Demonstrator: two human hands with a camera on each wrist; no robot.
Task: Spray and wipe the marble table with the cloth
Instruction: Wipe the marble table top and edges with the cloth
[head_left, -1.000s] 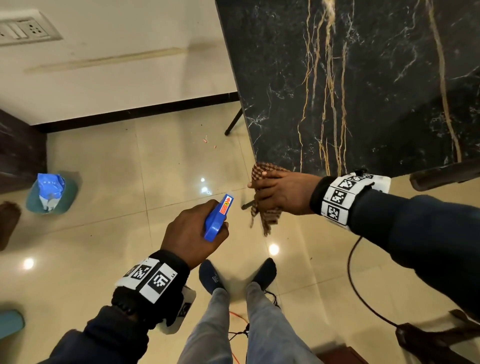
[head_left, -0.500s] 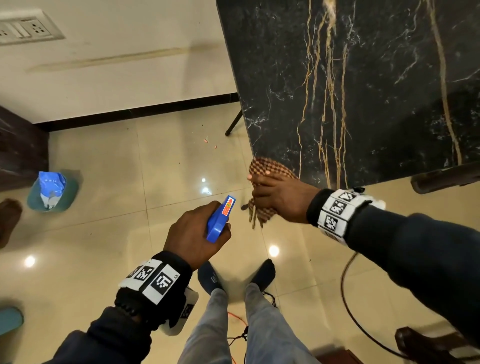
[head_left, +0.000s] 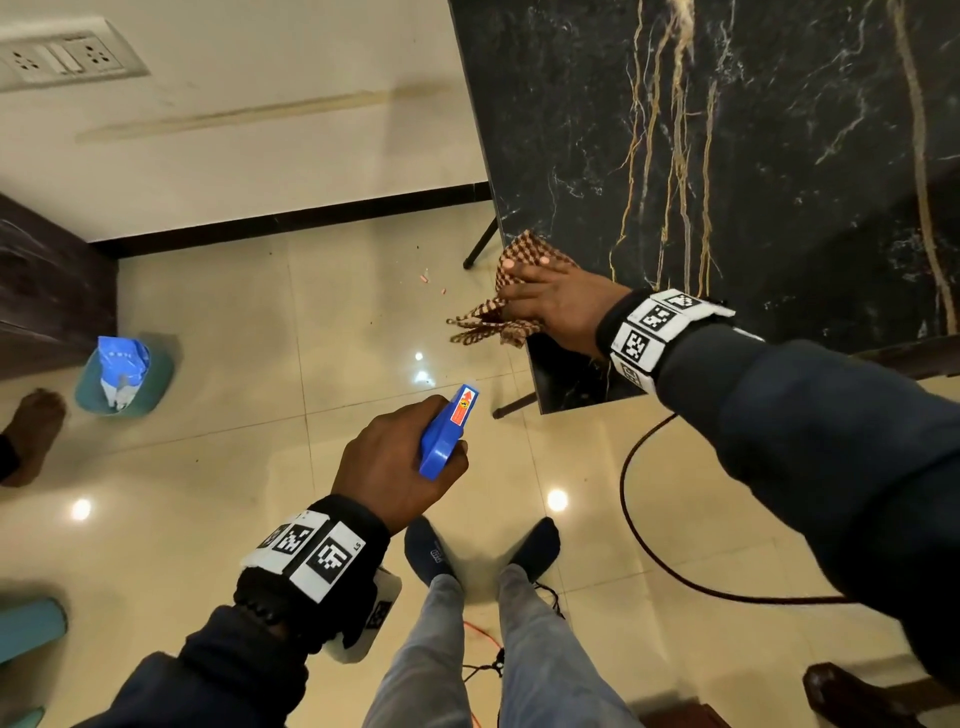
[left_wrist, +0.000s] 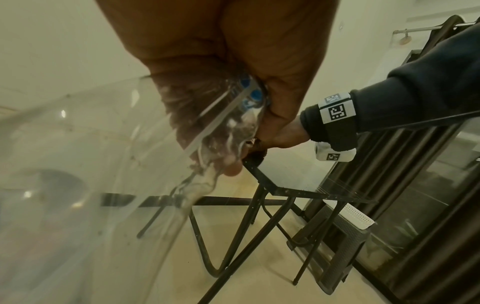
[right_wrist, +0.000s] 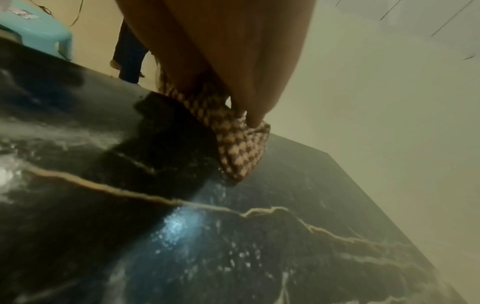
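Note:
The black marble table (head_left: 779, 156) with gold veins fills the upper right of the head view. My right hand (head_left: 545, 301) presses a brown checked cloth (head_left: 519, 249) onto its left edge, near the front corner; a bunched end hangs over the edge. In the right wrist view the cloth (right_wrist: 241, 148) is gripped under my palm against the marble (right_wrist: 233, 236). Lower down over the floor, my left hand (head_left: 395, 462) grips the blue head of the spray bottle (head_left: 447, 431). The left wrist view shows the bottle's clear body (left_wrist: 103, 164).
A teal bin with a blue packet (head_left: 122, 374) stands at the left, beside another person's foot (head_left: 31, 431). A dark cable (head_left: 649, 545) loops over the tiled floor by my feet (head_left: 483, 551). Black table legs (left_wrist: 233, 236) and a dark stool (left_wrist: 332, 246) stand underneath.
My right hand has carried the cloth up from in front of the table's corner onto the marble top at its left edge. The left hand with the bottle has barely moved.

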